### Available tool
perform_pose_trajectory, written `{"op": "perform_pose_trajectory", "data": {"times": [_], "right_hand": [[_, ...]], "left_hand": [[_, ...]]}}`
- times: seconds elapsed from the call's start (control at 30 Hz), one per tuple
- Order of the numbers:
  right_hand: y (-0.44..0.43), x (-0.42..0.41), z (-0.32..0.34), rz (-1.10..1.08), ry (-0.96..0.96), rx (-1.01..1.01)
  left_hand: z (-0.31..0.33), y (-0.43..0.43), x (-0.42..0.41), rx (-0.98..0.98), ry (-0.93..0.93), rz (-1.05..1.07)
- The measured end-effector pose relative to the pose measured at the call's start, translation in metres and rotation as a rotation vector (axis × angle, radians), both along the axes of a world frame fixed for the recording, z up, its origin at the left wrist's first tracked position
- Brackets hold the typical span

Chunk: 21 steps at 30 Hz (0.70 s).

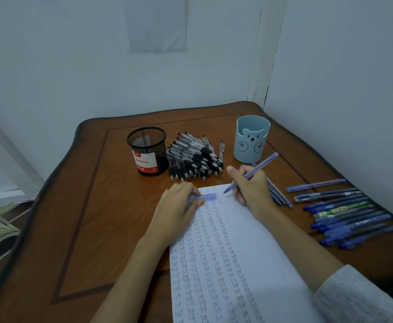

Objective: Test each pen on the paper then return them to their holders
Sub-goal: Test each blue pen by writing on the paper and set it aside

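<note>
The right hand is gripping a blue pen, tip at the top of the paper, barrel slanting up-right (toward the bear cup); the left hand is pinching the cap just left of the tip.

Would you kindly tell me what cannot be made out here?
Head view:
- Inside of the blue bear holder: hidden by its own wall.
- Blue pens behind the right hand: partly covered by it.
- Near end of the paper: cut off by the bottom edge.
- Whether the tip of the held pen touches the paper: too small.
</note>
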State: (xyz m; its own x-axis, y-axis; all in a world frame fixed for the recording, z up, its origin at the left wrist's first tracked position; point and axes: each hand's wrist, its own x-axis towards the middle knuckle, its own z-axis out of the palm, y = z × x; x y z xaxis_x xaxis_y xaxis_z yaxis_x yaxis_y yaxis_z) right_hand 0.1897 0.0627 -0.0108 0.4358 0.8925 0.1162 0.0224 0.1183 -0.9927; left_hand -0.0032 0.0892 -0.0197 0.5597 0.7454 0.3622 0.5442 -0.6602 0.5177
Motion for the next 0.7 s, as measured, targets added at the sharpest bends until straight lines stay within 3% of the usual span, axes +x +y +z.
{"op": "perform_pose_trajectory", "data": {"times": [0.17,0.37,0.7], "right_hand": [[-0.002,-0.004,0.010,0.001,0.063,-0.059],[-0.008,-0.002,0.018,0.184,0.459,-0.066],[-0.011,-0.009,0.015,0.396,0.339,-0.061]], "left_hand": [[0.001,0.000,0.000,-0.058,-0.074,0.005],[0.003,0.001,0.000,-0.065,-0.209,0.040],[0.003,-0.001,0.001,-0.072,-0.257,0.028]]}}
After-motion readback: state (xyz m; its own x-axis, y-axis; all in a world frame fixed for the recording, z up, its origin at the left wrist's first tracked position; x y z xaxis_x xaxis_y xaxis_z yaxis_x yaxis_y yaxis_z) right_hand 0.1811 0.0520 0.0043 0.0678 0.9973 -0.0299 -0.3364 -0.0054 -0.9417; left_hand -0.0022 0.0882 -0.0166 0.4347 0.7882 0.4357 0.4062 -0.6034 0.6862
